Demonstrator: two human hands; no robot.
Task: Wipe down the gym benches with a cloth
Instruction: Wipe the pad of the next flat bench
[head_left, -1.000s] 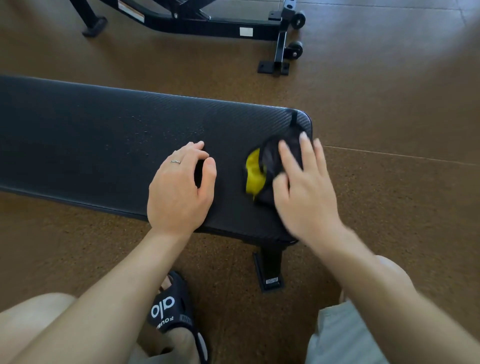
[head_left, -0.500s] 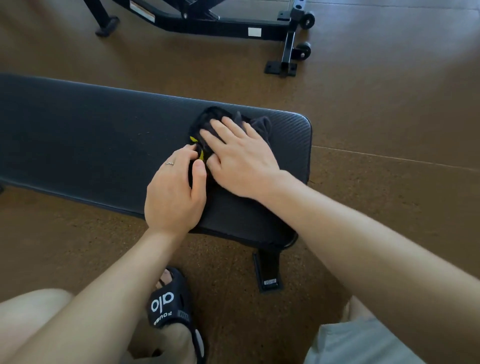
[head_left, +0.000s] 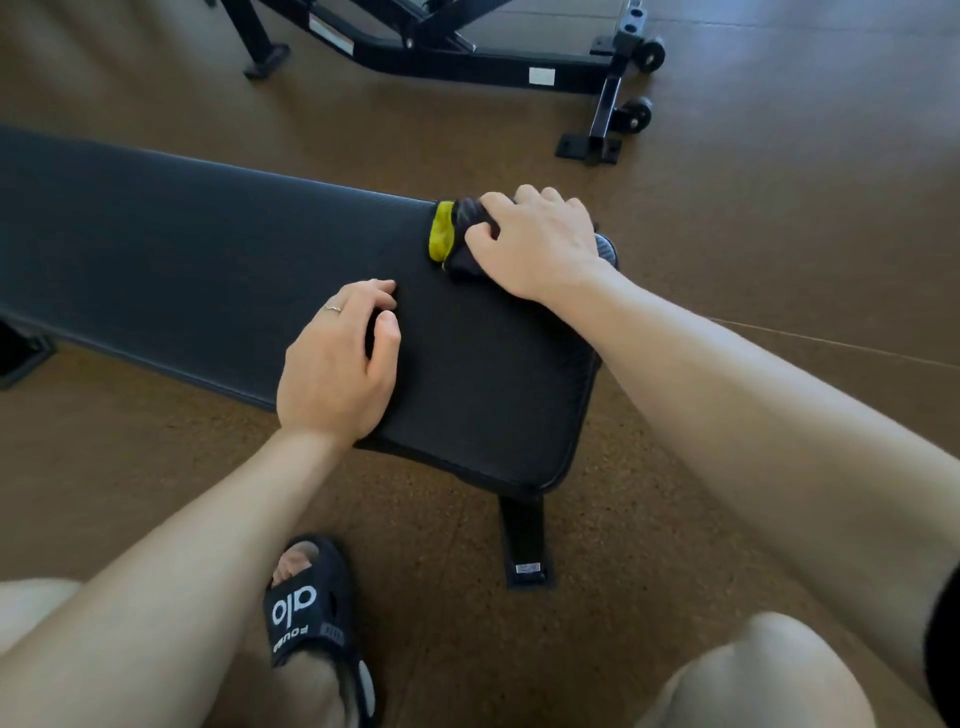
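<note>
currently the cloth (head_left: 457, 236) is gripped by the right hand (head_left: 535, 244) at the bench (head_left: 208, 249) far end corner; the left hand (head_left: 337, 364), loosely curled, is rested near its front edge; remaining surface likely needs sweeping.

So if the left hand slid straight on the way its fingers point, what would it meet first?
Probably the cloth under the right hand, with only bare bench pad between. The left hand points up and to the right, though the exact line is hard to judge.
</note>
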